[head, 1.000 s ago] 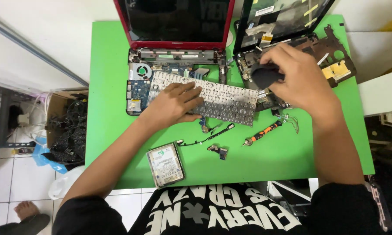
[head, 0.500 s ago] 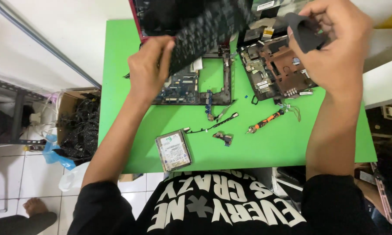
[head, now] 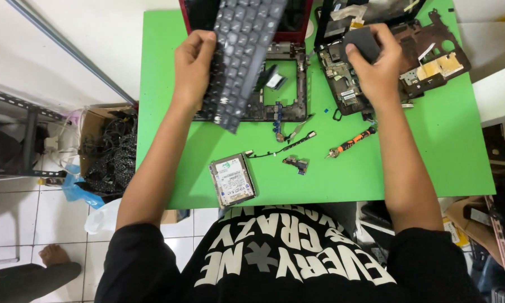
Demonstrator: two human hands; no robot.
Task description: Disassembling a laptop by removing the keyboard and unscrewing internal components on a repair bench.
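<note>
Lifted since the earlier frame, the dark laptop keyboard hangs tilted above the opened laptop base, gripped by left hand. Right hand clasps a black block. White-labelled rectangular hard drive lies on green surface.

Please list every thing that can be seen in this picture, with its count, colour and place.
laptop keyboard: 1, dark grey, lifted above the table in the left hand
small dark block: 1, dark grey, gripped in the right hand
open laptop base: 1, black with red lid edge, table top centre
second dismantled laptop: 1, black and brown, table top right
hard drive: 1, silver, near table front edge
screwdriver: 1, orange and black, table centre right
small cable parts: a few, dark, table centre
table: 1, green
box of cables: 1, brown box, black cables, floor at left
left hand: 1, holds the keyboard edge
right hand: 1, over the second laptop
</note>
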